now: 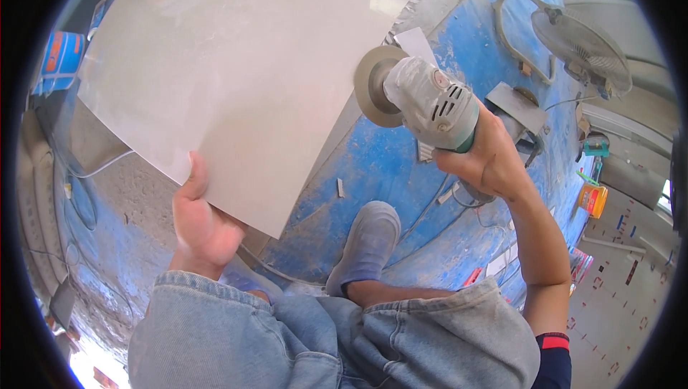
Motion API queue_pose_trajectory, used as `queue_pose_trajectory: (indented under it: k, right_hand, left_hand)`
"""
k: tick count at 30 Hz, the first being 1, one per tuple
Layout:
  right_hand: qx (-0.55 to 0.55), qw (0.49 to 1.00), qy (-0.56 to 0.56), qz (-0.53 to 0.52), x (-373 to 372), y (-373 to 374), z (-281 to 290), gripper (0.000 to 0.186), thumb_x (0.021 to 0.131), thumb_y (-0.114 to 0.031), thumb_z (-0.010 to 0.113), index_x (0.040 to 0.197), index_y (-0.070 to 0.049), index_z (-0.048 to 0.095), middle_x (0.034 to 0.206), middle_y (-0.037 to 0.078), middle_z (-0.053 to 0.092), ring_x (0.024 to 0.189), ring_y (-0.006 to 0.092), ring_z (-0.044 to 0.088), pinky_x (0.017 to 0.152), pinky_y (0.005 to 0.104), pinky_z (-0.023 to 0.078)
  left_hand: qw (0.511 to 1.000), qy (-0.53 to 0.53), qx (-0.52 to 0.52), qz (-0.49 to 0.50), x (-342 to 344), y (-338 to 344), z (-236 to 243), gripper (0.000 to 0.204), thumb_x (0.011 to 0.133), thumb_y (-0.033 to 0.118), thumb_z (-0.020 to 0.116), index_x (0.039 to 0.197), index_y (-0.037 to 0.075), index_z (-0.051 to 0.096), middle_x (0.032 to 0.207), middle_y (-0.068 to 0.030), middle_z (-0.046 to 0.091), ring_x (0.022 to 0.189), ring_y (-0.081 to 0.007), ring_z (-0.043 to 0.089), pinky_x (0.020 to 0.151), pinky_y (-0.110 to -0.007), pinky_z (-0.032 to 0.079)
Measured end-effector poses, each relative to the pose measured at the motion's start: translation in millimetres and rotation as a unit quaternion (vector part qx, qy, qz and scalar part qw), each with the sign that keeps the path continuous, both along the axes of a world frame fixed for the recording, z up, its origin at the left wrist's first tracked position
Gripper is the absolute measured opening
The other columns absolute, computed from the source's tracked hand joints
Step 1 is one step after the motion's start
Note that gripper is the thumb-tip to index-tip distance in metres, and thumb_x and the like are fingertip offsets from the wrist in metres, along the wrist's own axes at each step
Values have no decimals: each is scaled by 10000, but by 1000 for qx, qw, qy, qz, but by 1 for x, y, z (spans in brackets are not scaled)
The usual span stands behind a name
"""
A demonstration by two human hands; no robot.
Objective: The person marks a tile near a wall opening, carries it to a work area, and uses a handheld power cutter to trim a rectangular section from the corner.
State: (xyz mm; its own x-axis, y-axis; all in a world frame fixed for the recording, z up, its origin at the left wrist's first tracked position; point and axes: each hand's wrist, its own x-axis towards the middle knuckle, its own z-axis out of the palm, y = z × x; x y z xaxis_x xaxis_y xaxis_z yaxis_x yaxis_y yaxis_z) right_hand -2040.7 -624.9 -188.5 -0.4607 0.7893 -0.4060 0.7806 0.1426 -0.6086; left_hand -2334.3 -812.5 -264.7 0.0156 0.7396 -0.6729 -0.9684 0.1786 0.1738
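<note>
A large, pale, glossy tile (pixel 236 66) slants across the upper left, one corner pointing toward my knees. My left hand (pixel 204 213) grips its near left edge, thumb on the top face and the other fingers underneath, mostly hidden. In my right hand (pixel 487 152) is a dusty angle grinder (pixel 433 102), with the fingers wrapped round its body. The grinder's round tan disc (pixel 374 86) is at the tile's right edge; whether it touches or spins I cannot tell.
My shoe (pixel 369 242) rests on the dusty blue floor covering (pixel 344 202). A fan (pixel 584 48) lies at the upper right. Cables run across the floor by my right arm. A blue and orange container (pixel 61 63) stands at far left, an orange tub (pixel 593 200) at far right.
</note>
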Motion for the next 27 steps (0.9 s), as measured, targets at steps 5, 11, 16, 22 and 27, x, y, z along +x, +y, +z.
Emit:
queue_pose_trajectory:
  k: [5, 11, 16, 22, 27]
  right_hand:
    - [-40, 997, 57, -46, 9, -8, 2, 620, 654, -154, 753, 1214, 15, 548, 1046, 122, 670, 950, 221, 646, 871, 321, 494]
    - [-69, 973, 143, -168, 56, -31, 9, 574, 633, -186, 779, 1147, -4, 600, 937, 52, 671, 827, 144, 636, 737, 289, 511]
    - [-126, 970, 94, -185, 52, -52, -14, 682, 651, -127, 762, 1275, 13, 528, 1079, 56, 654, 959, 132, 610, 863, 285, 485]
    - [-46, 994, 52, -79, 20, -65, -60, 584, 653, -154, 748, 1189, -20, 560, 980, 141, 681, 924, 269, 674, 839, 331, 512]
    - [-1, 1000, -4, 29, -6, -71, -89, 535, 630, -174, 783, 1111, -70, 572, 915, 167, 667, 872, 375, 658, 764, 416, 531]
  left_hand:
    - [1000, 16, 4, 3, -9, -4, 9, 644, 1018, 497, 399, 1489, 64, 331, 1513, -129, 393, 1387, -322, 376, 1139, -495, 309]
    - [1000, 11, -15, 3, -30, -17, -5, 616, 1021, 480, 403, 1471, 61, 363, 1495, -131, 418, 1373, -324, 397, 1139, -498, 315]
    - [999, 34, -14, 32, -48, -36, -50, 591, 1017, 463, 425, 1444, 56, 401, 1462, -133, 461, 1343, -329, 437, 1128, -492, 337]
    - [997, 53, -45, 46, -56, -37, -94, 585, 1014, 446, 446, 1438, 45, 404, 1456, -133, 468, 1336, -317, 451, 1124, -478, 355]
    - [994, 63, -73, 44, -60, -40, -102, 584, 1016, 443, 448, 1439, 43, 401, 1457, -127, 467, 1339, -312, 449, 1125, -475, 356]
